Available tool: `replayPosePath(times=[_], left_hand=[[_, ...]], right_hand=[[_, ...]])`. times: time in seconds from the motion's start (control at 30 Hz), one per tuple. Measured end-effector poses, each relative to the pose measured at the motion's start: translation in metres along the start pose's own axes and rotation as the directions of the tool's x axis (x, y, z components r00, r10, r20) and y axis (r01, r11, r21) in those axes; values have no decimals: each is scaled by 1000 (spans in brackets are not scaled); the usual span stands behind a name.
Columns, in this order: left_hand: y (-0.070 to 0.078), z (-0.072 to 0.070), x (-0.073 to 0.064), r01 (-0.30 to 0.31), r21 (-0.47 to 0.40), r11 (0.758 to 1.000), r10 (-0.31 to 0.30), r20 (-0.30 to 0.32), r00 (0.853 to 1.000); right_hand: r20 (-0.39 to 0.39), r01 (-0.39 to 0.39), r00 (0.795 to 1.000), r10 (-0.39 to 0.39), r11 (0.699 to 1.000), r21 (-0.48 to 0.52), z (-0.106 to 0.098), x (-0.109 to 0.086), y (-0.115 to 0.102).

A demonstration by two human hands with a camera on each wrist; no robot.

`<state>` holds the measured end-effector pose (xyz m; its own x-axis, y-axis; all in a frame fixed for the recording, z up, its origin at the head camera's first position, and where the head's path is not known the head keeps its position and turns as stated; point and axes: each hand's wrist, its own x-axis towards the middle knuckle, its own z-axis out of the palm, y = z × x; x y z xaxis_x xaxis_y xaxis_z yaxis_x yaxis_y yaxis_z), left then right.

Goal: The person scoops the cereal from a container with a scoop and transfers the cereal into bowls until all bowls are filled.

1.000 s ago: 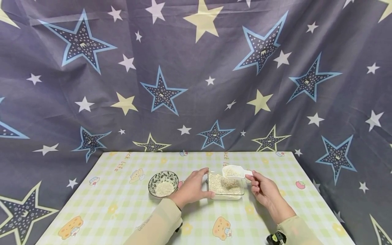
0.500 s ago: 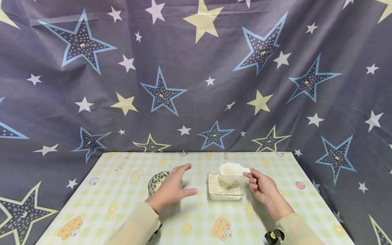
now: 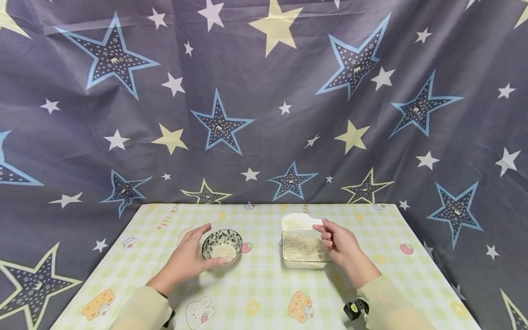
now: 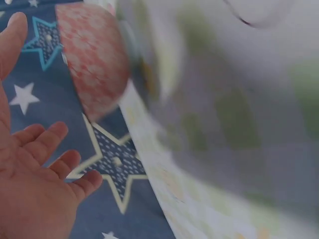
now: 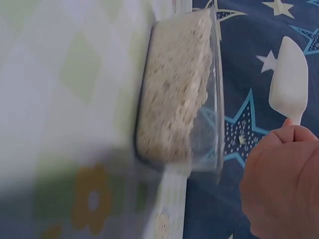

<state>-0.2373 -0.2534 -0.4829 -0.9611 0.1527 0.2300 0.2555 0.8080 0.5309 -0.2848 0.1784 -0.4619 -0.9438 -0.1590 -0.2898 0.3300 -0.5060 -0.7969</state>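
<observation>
A white plastic scoop [image 3: 294, 222] heaped with pale flakes is pinched by its handle in my right hand [image 3: 344, 247]. It is raised above the back of a clear rectangular glass container [image 3: 306, 265], which holds many oat-like flakes [image 5: 172, 84]. To the left stands a round bowl [image 3: 209, 239], dark-leaf patterned inside and pink-flowered outside, with some flakes [image 3: 224, 250] in it. My left hand [image 3: 183, 261] is at the bowl's left side, fingers spread and thumb near its front rim. The left wrist view shows those fingers uncurled and apart from the bowl [image 4: 94, 59].
A green-checked tablecloth [image 3: 231, 293] with cartoon prints covers the table. Behind it hangs a dark star-patterned curtain [image 3: 255, 151]. A gap of bare cloth lies between bowl and container.
My left hand has left the glass container and moved left to the bowl's far side. The filled scoop, held in my right hand, has risen and shifted slightly left.
</observation>
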Motion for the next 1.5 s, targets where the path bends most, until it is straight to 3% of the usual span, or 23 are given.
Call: replayPosePath(times=[0.3, 0.67, 0.97, 1.23, 1.5], left_hand=[[-13, -1, -7, -1, 20, 1000, 1, 4, 1000], [-18, 4, -6, 28, 17, 999, -28, 27, 999], [-19, 6, -6, 18, 4, 1000, -18, 15, 1000], [-15, 8, -7, 11, -5, 1000, -11, 16, 1000], [-15, 11, -5, 21, -10, 1000, -21, 27, 999]], right_hand=[[31, 25, 999, -24, 999, -45, 32, 10, 13], [36, 20, 999, -16, 995, -99, 67, 19, 34], [44, 24, 999, -18, 987, -158, 95, 26, 59], [50, 68, 997, -56, 956, -284, 115, 27, 77], [55, 138, 990, -127, 934, -328, 130, 29, 87]])
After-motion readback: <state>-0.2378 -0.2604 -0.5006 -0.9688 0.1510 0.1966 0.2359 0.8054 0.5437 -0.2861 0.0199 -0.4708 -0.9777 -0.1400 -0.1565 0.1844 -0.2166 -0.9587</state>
